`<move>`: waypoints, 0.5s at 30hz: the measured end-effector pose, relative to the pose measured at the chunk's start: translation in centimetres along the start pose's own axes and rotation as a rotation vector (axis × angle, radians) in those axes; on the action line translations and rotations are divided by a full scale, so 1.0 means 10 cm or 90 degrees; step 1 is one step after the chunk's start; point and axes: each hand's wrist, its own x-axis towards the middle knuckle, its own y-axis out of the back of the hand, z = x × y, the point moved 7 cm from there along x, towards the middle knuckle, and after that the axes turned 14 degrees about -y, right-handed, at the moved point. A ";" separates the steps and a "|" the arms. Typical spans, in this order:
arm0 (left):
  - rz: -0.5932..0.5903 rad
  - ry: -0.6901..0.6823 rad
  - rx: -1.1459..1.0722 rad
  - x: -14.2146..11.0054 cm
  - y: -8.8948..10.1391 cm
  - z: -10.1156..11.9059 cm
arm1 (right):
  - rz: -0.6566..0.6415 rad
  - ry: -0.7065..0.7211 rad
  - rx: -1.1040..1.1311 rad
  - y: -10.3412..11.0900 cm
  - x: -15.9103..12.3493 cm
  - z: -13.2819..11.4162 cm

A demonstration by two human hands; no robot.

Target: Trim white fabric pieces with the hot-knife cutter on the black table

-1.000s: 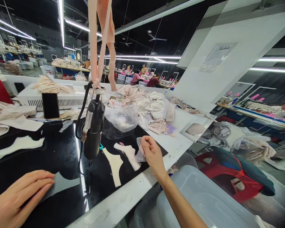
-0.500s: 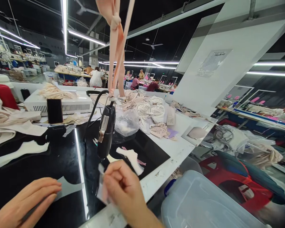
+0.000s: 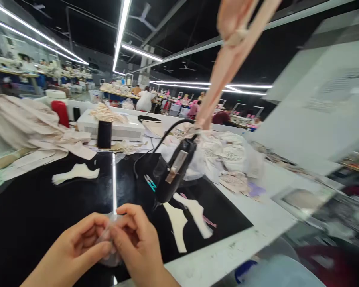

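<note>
My left hand point(image 3: 76, 247) and my right hand point(image 3: 139, 241) meet low over a glossy black work surface point(image 3: 48, 211). Their fingers are pinched on a thin, translucent piece of fabric point(image 3: 111, 259), partly hidden behind them. Just beyond my right hand a black corded hand tool point(image 3: 175, 171) with a metal strip hangs from knotted peach fabric strips point(image 3: 217, 79). Under and beside it lie a cream cut piece point(image 3: 178, 229) and a white cut piece point(image 3: 196, 217) with pink edging showing. Small teal-handled snips point(image 3: 150, 182) rest left of the tool.
Another white cut piece point(image 3: 76, 173) lies at left. Behind stand a dark phone point(image 3: 104, 134) and a white vented box point(image 3: 124, 129). Beige fabric point(image 3: 38, 123) is heaped left; printed pieces point(image 3: 227, 151) and plastic pile up at right. Co-workers sit in the distance.
My right hand has brought its fabric piece leftward to my left hand, which was flat near a grey translucent piece. Both now pinch fabric. The view has turned left.
</note>
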 end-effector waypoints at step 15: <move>-0.050 -0.026 -0.060 0.06 -0.12 0.25 | -0.077 -0.227 0.131 0.19 0.04 0.33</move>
